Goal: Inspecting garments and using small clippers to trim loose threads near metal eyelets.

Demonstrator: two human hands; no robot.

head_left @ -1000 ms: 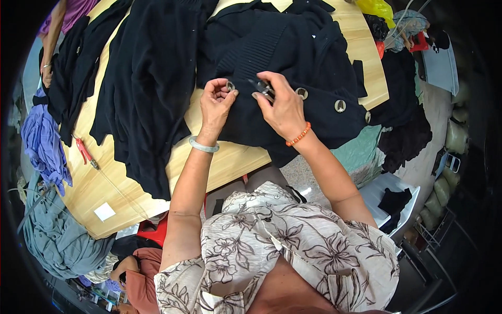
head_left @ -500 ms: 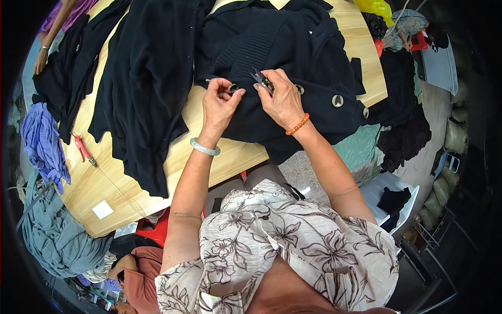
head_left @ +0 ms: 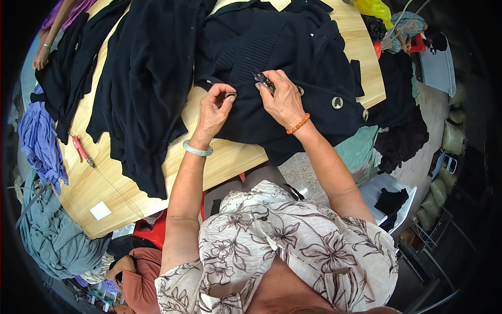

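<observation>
A black knitted garment [head_left: 293,47] with large round metal buttons [head_left: 337,102] lies on the wooden table [head_left: 225,162]. My left hand [head_left: 215,107], with a pale green bangle on the wrist, pinches one button [head_left: 230,94] at the garment's edge. My right hand [head_left: 282,97], with an orange bead bracelet, grips a small dark cutting tool [head_left: 263,79] whose tip points at the fabric just beside the left hand. The hands are a few centimetres apart.
More black garments [head_left: 146,78] cover the table's left and middle. Small red snips [head_left: 81,150] and a white label [head_left: 100,211] lie on bare wood at the left. Purple cloth [head_left: 39,136] and grey cloth [head_left: 52,235] hang off the left edge. Another person's hand [head_left: 42,55] shows at the upper left.
Both hands have shifted slightly along the garment's edge. My left hand now pinches the button more tightly and my right hand has brought the tool closer to it.
</observation>
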